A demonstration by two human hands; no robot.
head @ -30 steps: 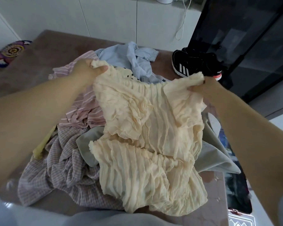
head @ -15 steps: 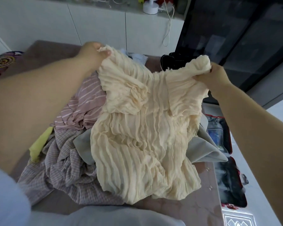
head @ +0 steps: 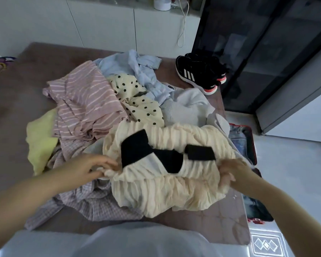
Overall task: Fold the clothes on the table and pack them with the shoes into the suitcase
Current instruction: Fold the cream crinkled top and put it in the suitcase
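Left hand (head: 93,167) and right hand (head: 230,172) pinch opposite ends of the cream top (head: 165,195). Its long axis lies left-right.

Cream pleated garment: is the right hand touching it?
Touching. Head view: the right hand grips the cream pleated garment at its right edge, fabric bunched under curled fingers.

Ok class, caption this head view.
The left hand and right hand grip a cream pleated top over the clothes pile.
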